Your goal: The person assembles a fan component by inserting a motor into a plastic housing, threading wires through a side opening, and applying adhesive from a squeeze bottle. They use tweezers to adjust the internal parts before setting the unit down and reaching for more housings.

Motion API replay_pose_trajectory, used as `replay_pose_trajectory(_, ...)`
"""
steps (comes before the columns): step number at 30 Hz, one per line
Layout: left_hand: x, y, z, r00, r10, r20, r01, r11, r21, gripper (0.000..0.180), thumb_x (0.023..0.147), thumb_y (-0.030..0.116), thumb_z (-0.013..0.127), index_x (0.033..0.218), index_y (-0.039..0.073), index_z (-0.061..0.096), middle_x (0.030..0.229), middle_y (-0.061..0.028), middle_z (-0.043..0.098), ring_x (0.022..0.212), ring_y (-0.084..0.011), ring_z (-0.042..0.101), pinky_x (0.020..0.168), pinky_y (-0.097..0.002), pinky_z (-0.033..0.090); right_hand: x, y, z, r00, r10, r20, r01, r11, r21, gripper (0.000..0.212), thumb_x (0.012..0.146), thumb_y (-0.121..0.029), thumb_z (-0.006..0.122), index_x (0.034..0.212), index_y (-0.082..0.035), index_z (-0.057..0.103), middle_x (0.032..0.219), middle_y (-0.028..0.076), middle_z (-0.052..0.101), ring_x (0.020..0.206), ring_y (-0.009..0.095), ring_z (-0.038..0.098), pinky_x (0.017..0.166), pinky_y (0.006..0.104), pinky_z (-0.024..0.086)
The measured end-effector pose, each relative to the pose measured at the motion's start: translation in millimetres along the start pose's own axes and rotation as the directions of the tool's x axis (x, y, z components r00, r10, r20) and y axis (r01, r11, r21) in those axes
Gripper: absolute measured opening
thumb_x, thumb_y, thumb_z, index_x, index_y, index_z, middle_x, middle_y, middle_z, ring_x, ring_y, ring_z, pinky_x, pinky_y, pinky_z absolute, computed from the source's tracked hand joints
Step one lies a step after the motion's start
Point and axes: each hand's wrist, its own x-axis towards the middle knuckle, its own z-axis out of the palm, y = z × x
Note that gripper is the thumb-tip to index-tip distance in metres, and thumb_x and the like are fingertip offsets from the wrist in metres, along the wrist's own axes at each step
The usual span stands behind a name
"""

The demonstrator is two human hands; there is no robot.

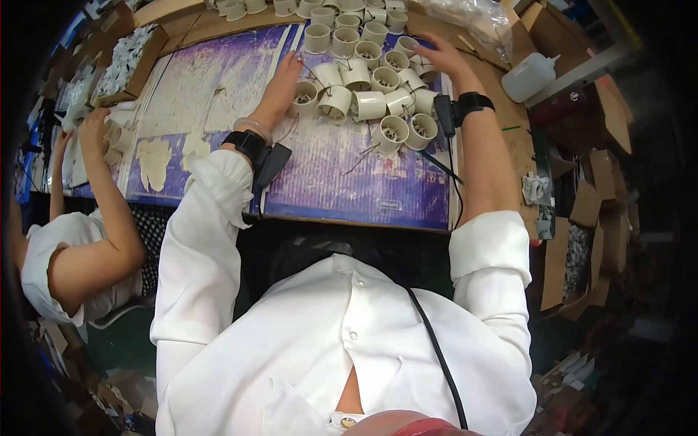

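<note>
A crowd of cream-white plastic cups point(371, 105) spreads over the far part of the worn purple-and-white board. Some stand upright with small metal pieces inside, too small to name; others lie tipped on their sides, several with thin dark wires. At the crowd's left edge is my left hand point(280, 83), fingers stretched forward, palm side toward the cups. My right hand point(445, 59) is at the right edge, thumb and fingers apart, its fingertips by the cups there. Whether either hand touches a cup is hard to tell. Neither one grips anything visible.
A white squeeze bottle point(529, 77) lies tilted at the right. Boxes of small parts point(129, 62) stand at the far left. Beside me on the left, another person's arms point(102, 156) work near more cups. A dark green strip point(440, 167) lies near the front cups.
</note>
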Motion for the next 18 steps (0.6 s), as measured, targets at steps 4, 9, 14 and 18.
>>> replay_pose_trajectory(4, -31.6, 24.2, 2.0, 0.977, -0.084, 0.195, 0.058, 0.989, 0.133, 0.074, 0.088, 0.037, 0.065, 0.145, 0.004, 0.033, 0.139, -0.0122, 0.048, 0.128, -0.023, 0.045, 0.107, -0.032, 0.034, -21.7, -7.8, -17.4, 0.968, -0.161, -0.193, 0.154, 0.987, -0.054, 0.051, 0.087, -0.028, 0.07, 0.13, -0.005, 0.056, 0.124, 0.009, 0.061, 0.112, 0.016, 0.056, 0.09, 0.0306, 0.047)
replay_pose_trajectory(9, -73.7, 27.5, -15.5, 0.97, -0.055, 0.237, -0.071, 0.869, 0.49, 0.067, 0.082, 0.026, 0.072, 0.136, 0.001, 0.041, 0.129, -0.0108, 0.055, 0.116, -0.0234, 0.056, 0.098, -0.0312, 0.044, -131.2, -104.2, 16.3, 0.884, -0.335, -0.327, 0.387, 0.916, 0.108, 0.038, 0.091, -0.016, 0.065, 0.125, -0.001, 0.058, 0.124, 0.01, 0.06, 0.113, 0.017, 0.056, 0.096, 0.0268, 0.043)
replay_pose_trajectory(14, -106.1, 47.4, -8.6, 0.988, 0.156, 0.004, -0.145, 0.91, 0.388, 0.058, 0.084, 0.022, 0.072, 0.131, 0.002, 0.045, 0.122, -0.0096, 0.059, 0.107, -0.021, 0.06, 0.089, -0.0309, 0.05, -208.8, -113.5, 48.1, 0.92, -0.225, -0.32, 0.326, 0.894, 0.307, 0.028, 0.093, -0.008, 0.06, 0.12, 0.0, 0.059, 0.12, 0.008, 0.061, 0.11, 0.015, 0.057, 0.095, 0.0281, 0.044)
replay_pose_trajectory(18, -130.3, 60.8, 8.1, 0.986, 0.166, -0.018, -0.167, 0.982, -0.09, 0.052, 0.089, 0.024, 0.068, 0.132, 0.003, 0.045, 0.12, -0.0086, 0.059, 0.11, -0.0184, 0.058, 0.089, -0.0323, 0.051, -232.2, -132.2, 89.5, 0.98, -0.113, -0.164, 0.178, 0.867, 0.465, 0.032, 0.091, -0.005, 0.062, 0.123, 0.0, 0.056, 0.123, 0.01, 0.06, 0.109, 0.014, 0.057, 0.093, 0.0292, 0.046)
